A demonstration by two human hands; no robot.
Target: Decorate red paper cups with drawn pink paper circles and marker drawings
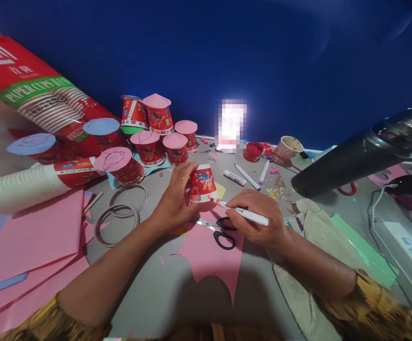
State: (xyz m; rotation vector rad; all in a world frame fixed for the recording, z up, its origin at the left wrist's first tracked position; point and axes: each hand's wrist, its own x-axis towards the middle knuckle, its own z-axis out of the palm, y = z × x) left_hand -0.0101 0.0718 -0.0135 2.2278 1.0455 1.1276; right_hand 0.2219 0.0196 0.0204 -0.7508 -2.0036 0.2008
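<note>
My left hand (175, 201) grips a red and white paper cup (203, 183) by its left side, the cup upside down with its wide rim toward the table. Blue and red marker lines show on the cup. In my right hand (263, 218) is a white marker (246, 215), its red tip at the cup's lower right edge. Below the cup lie scissors (215, 231) with black handles, on a cut sheet of pink paper (215, 265). A capped white marker (235, 178) and a blue-ended marker (247, 177) rest right of the cup.
Several red cups with paper cone tops (159, 113) stand at the back left. Rolls of tape (117, 225), a stack of cups (24, 184) and pink sheets (42, 237) lie left. At right are a black cylinder (351, 156), a cloth (316, 237) and a power strip (410, 251).
</note>
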